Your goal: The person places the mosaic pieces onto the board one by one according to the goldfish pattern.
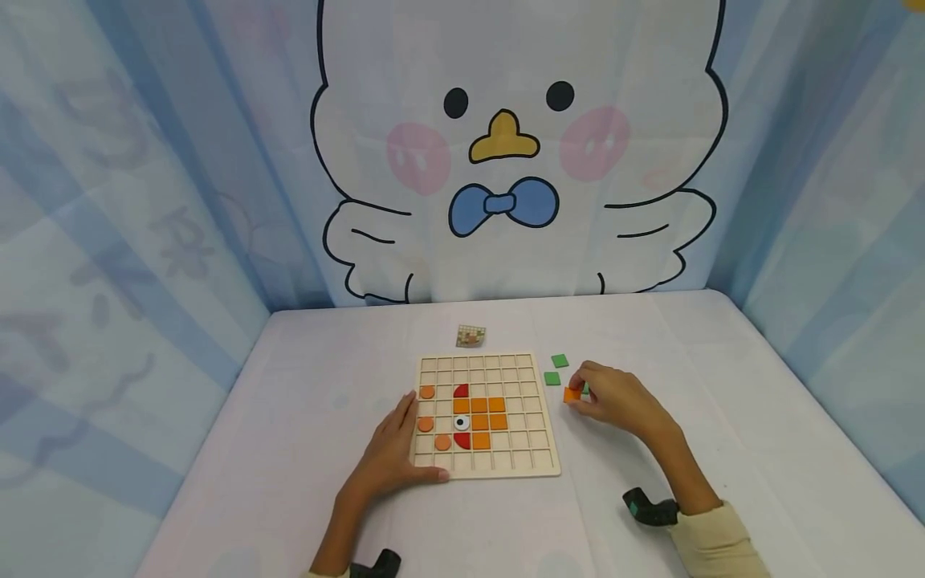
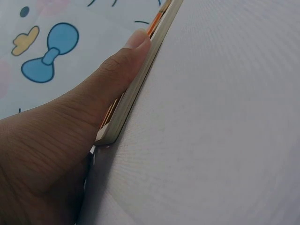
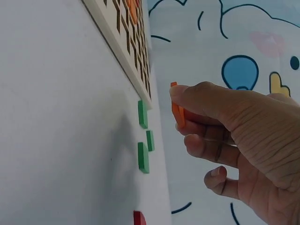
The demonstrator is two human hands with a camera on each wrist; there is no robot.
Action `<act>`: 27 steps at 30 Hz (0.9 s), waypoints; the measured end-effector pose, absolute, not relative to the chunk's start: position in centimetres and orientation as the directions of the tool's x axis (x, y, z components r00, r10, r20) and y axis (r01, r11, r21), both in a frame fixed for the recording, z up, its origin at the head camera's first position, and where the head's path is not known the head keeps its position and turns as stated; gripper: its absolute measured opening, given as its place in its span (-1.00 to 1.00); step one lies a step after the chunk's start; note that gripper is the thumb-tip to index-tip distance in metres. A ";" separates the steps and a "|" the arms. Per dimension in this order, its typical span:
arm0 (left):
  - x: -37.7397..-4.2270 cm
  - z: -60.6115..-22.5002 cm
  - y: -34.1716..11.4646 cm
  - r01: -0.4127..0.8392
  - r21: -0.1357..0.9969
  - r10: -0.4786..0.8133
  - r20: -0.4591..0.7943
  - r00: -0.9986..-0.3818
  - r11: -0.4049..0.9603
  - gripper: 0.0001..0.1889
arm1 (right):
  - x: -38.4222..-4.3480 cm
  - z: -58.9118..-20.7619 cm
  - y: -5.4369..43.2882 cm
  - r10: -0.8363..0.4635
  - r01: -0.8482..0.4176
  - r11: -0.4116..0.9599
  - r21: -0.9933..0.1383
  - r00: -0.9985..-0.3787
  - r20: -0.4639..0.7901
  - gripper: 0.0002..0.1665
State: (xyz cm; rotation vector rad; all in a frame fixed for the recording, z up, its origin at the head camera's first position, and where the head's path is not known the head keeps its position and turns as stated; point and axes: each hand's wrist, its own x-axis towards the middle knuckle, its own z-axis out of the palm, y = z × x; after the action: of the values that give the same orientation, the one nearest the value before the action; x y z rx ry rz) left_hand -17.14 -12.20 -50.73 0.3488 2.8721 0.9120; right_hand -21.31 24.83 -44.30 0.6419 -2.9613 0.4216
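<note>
A wooden grid board [image 1: 520,457] lies on the table. In its cells sit several orange squares [image 1: 480,422], two red quarter-round tiles [image 1: 462,441], a round eye tile [image 1: 461,422] and three light orange discs [image 1: 442,442]. My left hand [image 1: 390,453] steadies the board's near left corner, fingers along the left side and a straight thumb on the front edge. To the right of the board, my right hand [image 1: 617,396] pinches an orange square tile [image 3: 176,105] between thumb and fingertips, held up off the table in the right wrist view.
Three green tiles [image 1: 552,378] lie beside the board's right edge, one partly behind my right hand. A red tile [image 3: 139,218] shows low in the right wrist view. A small patterned piece [image 1: 471,335] lies past the board's far edge. Printed curtains [image 1: 506,257] surround the table.
</note>
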 end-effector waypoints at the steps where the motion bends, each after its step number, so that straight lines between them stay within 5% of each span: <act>1: -17.1 -50.7 -12.2 0.185 0.579 0.250 -0.033 -0.968 0.794 0.43 | -21.2 -44.2 24.5 -0.409 -0.433 0.866 -0.251 -0.901 0.141 -0.72; 27: -17.2 -50.8 -12.4 0.188 0.582 0.251 -0.029 -0.967 0.792 0.43 | -19.7 -45.8 15.4 -0.655 -0.646 0.730 -0.225 -0.754 0.040 -0.70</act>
State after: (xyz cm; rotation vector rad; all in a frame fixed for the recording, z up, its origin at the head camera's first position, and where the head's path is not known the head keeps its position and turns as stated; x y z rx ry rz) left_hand -17.21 -12.39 -50.77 0.3532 2.8732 0.9159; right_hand -19.72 15.39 -45.82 1.1143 -2.9610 0.3601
